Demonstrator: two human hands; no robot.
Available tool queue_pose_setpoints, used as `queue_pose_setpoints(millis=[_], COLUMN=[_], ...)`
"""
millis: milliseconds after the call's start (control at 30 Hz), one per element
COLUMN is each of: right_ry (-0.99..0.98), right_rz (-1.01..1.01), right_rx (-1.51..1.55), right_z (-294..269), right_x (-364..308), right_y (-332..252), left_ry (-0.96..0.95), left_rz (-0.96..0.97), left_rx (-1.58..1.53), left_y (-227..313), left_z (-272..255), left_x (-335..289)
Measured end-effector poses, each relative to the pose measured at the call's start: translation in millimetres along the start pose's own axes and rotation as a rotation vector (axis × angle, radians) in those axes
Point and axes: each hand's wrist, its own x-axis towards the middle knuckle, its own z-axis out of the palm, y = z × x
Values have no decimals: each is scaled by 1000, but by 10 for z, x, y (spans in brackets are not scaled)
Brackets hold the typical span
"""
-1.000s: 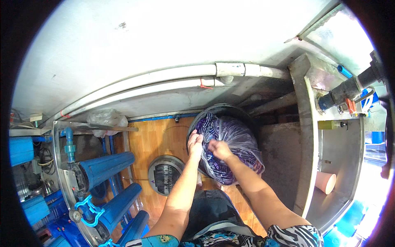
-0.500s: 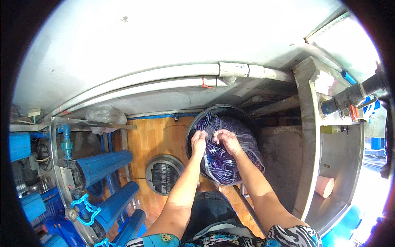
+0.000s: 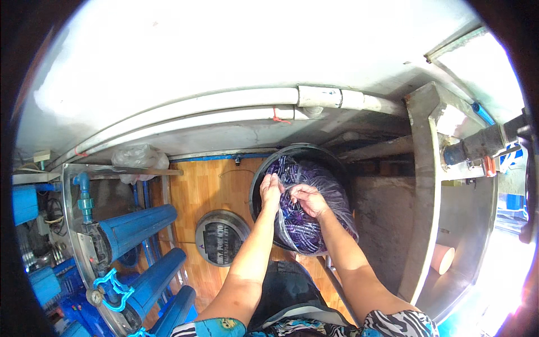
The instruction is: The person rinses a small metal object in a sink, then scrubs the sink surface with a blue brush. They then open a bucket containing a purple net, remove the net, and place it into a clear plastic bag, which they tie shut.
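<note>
A round black bin (image 3: 264, 168) stands on the floor in front of me. In it lies a clear plastic bag (image 3: 337, 194) full of purple, black and white patterned strips (image 3: 306, 231), whose exact kind I cannot make out. My left hand (image 3: 271, 192) is closed on the bag's film near the bin's left side. Just to its right, my right hand (image 3: 309, 200) pinches the same thin film over the strips. Part of the bag hangs over the bin's near rim.
A round black lid (image 3: 222, 238) lies on the wooden floor to the left. Thick blue cylinders (image 3: 143, 224) on a metal frame stand farther left. White pipes (image 3: 224, 104) run along the wall behind. A metal-framed cabinet (image 3: 424, 196) holding an orange cup-shaped object (image 3: 443, 258) rises on the right.
My hands have shifted slightly apart, the right moving a little down. A stretch of clear film now shows between them and below my left hand.
</note>
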Motion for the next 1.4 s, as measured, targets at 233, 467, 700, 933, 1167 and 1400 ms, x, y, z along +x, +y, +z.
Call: queue_pose_setpoints(millis=[233, 467, 700, 933, 1167, 1400], right_ry=[-146, -180, -70, 117, 450, 511], right_rz=[61, 250, 347, 295, 128, 40], right_rx=[75, 9, -103, -149, -81, -261], right_z=[34, 111, 120, 156, 160, 339], right_x=[85, 229, 397, 419, 339, 322], right_y=[-237, -385, -315, -221, 18, -46], left_ry=[-53, -156, -264, -365, -461, -348], left_rz=[-114, -266, -92, -49, 25, 75], left_rx=[6, -109, 100, 28, 134, 213], left_y=[-104, -22, -185, -302, -63, -38], left_z=[22, 32, 28, -63, -375, -346], left_x=[115, 131, 136, 199, -49, -26])
